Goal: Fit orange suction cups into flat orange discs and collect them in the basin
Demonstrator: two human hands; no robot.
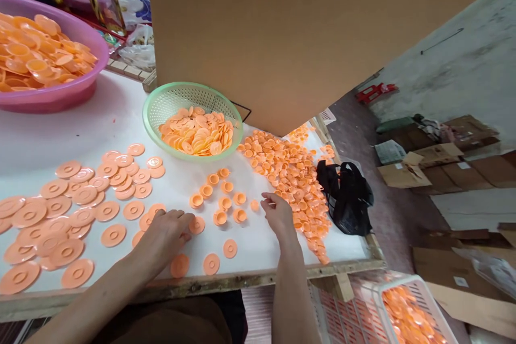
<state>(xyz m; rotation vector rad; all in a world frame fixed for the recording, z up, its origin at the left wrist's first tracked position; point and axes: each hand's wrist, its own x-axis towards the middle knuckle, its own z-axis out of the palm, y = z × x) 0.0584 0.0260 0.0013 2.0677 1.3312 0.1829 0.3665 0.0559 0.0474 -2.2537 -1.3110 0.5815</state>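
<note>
My left hand (167,234) hovers low over the table with its fingers loosely bent and apart. Its fingertips are right beside a small flat orange disc (197,224); whether they touch it I cannot tell. Larger ringed orange discs (83,214) spread out to the left. My right hand (278,215) has its fingers apart, with the tips just right of a small orange piece (254,205). Between the hands stand several small orange cups (224,203). Two more flat discs, one of them a small round disc (211,264), lie near the front edge.
A green colander (151,131) of orange discs stands behind the cups. Loose small orange pieces (282,166) heap to the right, beside a black bag (349,199). A pink basin (91,91) is at left, a large cardboard sheet (258,37) behind. Below right sits a white crate (423,301).
</note>
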